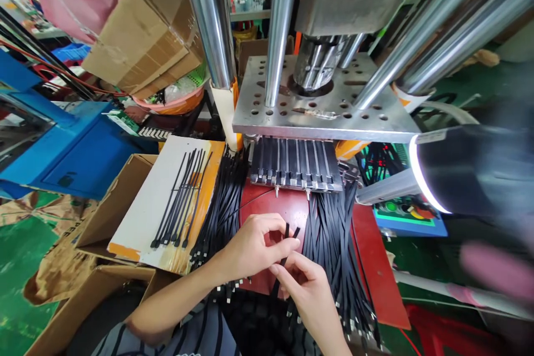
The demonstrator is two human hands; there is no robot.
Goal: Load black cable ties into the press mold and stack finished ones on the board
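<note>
My left hand (254, 245) pinches thin flat black cables (296, 232), with two loose ends sticking up past the thumb. Just below and to the right, my right hand (311, 289) has its thumb and fingers closed around a lower part of the same cables. Both hands are close together over the red table (296, 208). Fingers partly hide the held lengths. In front of them, under a steel plate, sits a metal mould (296, 164) with several black strips lying side by side in its slots.
Bundles of black cables with pale metal ends lie left (223, 194) and right (329, 233) of the hands. A white board (146, 194) carries several joined black pieces. Steel press columns (281, 33) and a plate (325, 128) stand ahead; a lit round lamp (421, 172) is at right.
</note>
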